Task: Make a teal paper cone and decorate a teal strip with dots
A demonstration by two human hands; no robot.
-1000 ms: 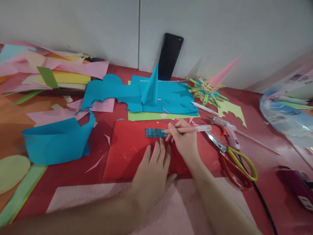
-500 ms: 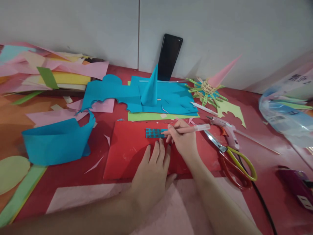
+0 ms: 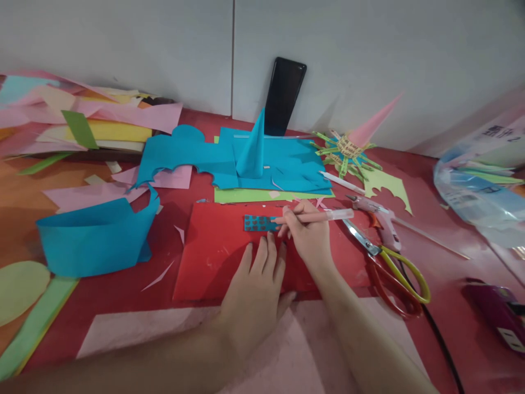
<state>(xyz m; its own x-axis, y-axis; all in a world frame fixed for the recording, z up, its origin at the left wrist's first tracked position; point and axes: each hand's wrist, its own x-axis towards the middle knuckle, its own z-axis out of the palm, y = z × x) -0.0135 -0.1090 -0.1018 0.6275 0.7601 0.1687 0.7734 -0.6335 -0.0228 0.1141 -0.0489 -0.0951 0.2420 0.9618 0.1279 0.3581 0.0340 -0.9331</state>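
Observation:
My right hand [image 3: 309,235] grips a pink pen [image 3: 318,216], its tip touching the right part of a small blue paper strip [image 3: 256,222]. Rows of small dark marks cover the strip, which lies on a red sheet [image 3: 213,257]. My left hand [image 3: 258,273] rests flat on that sheet with fingers stretched out, the fingertips at the strip's lower edge. The strip's right end is hidden behind my right hand.
Scissors [image 3: 373,249] and a pink glue gun [image 3: 381,216] lie to the right. Behind are blue sheets [image 3: 295,164] with a blue paper cone [image 3: 252,150], a leaning phone [image 3: 285,96] and a pink-coned paper piece [image 3: 353,145]. A folded blue paper shape [image 3: 94,241] stands left.
Almost nothing has moved. The pen and my right hand have shifted very slightly on the strip; my left hand stays in place.

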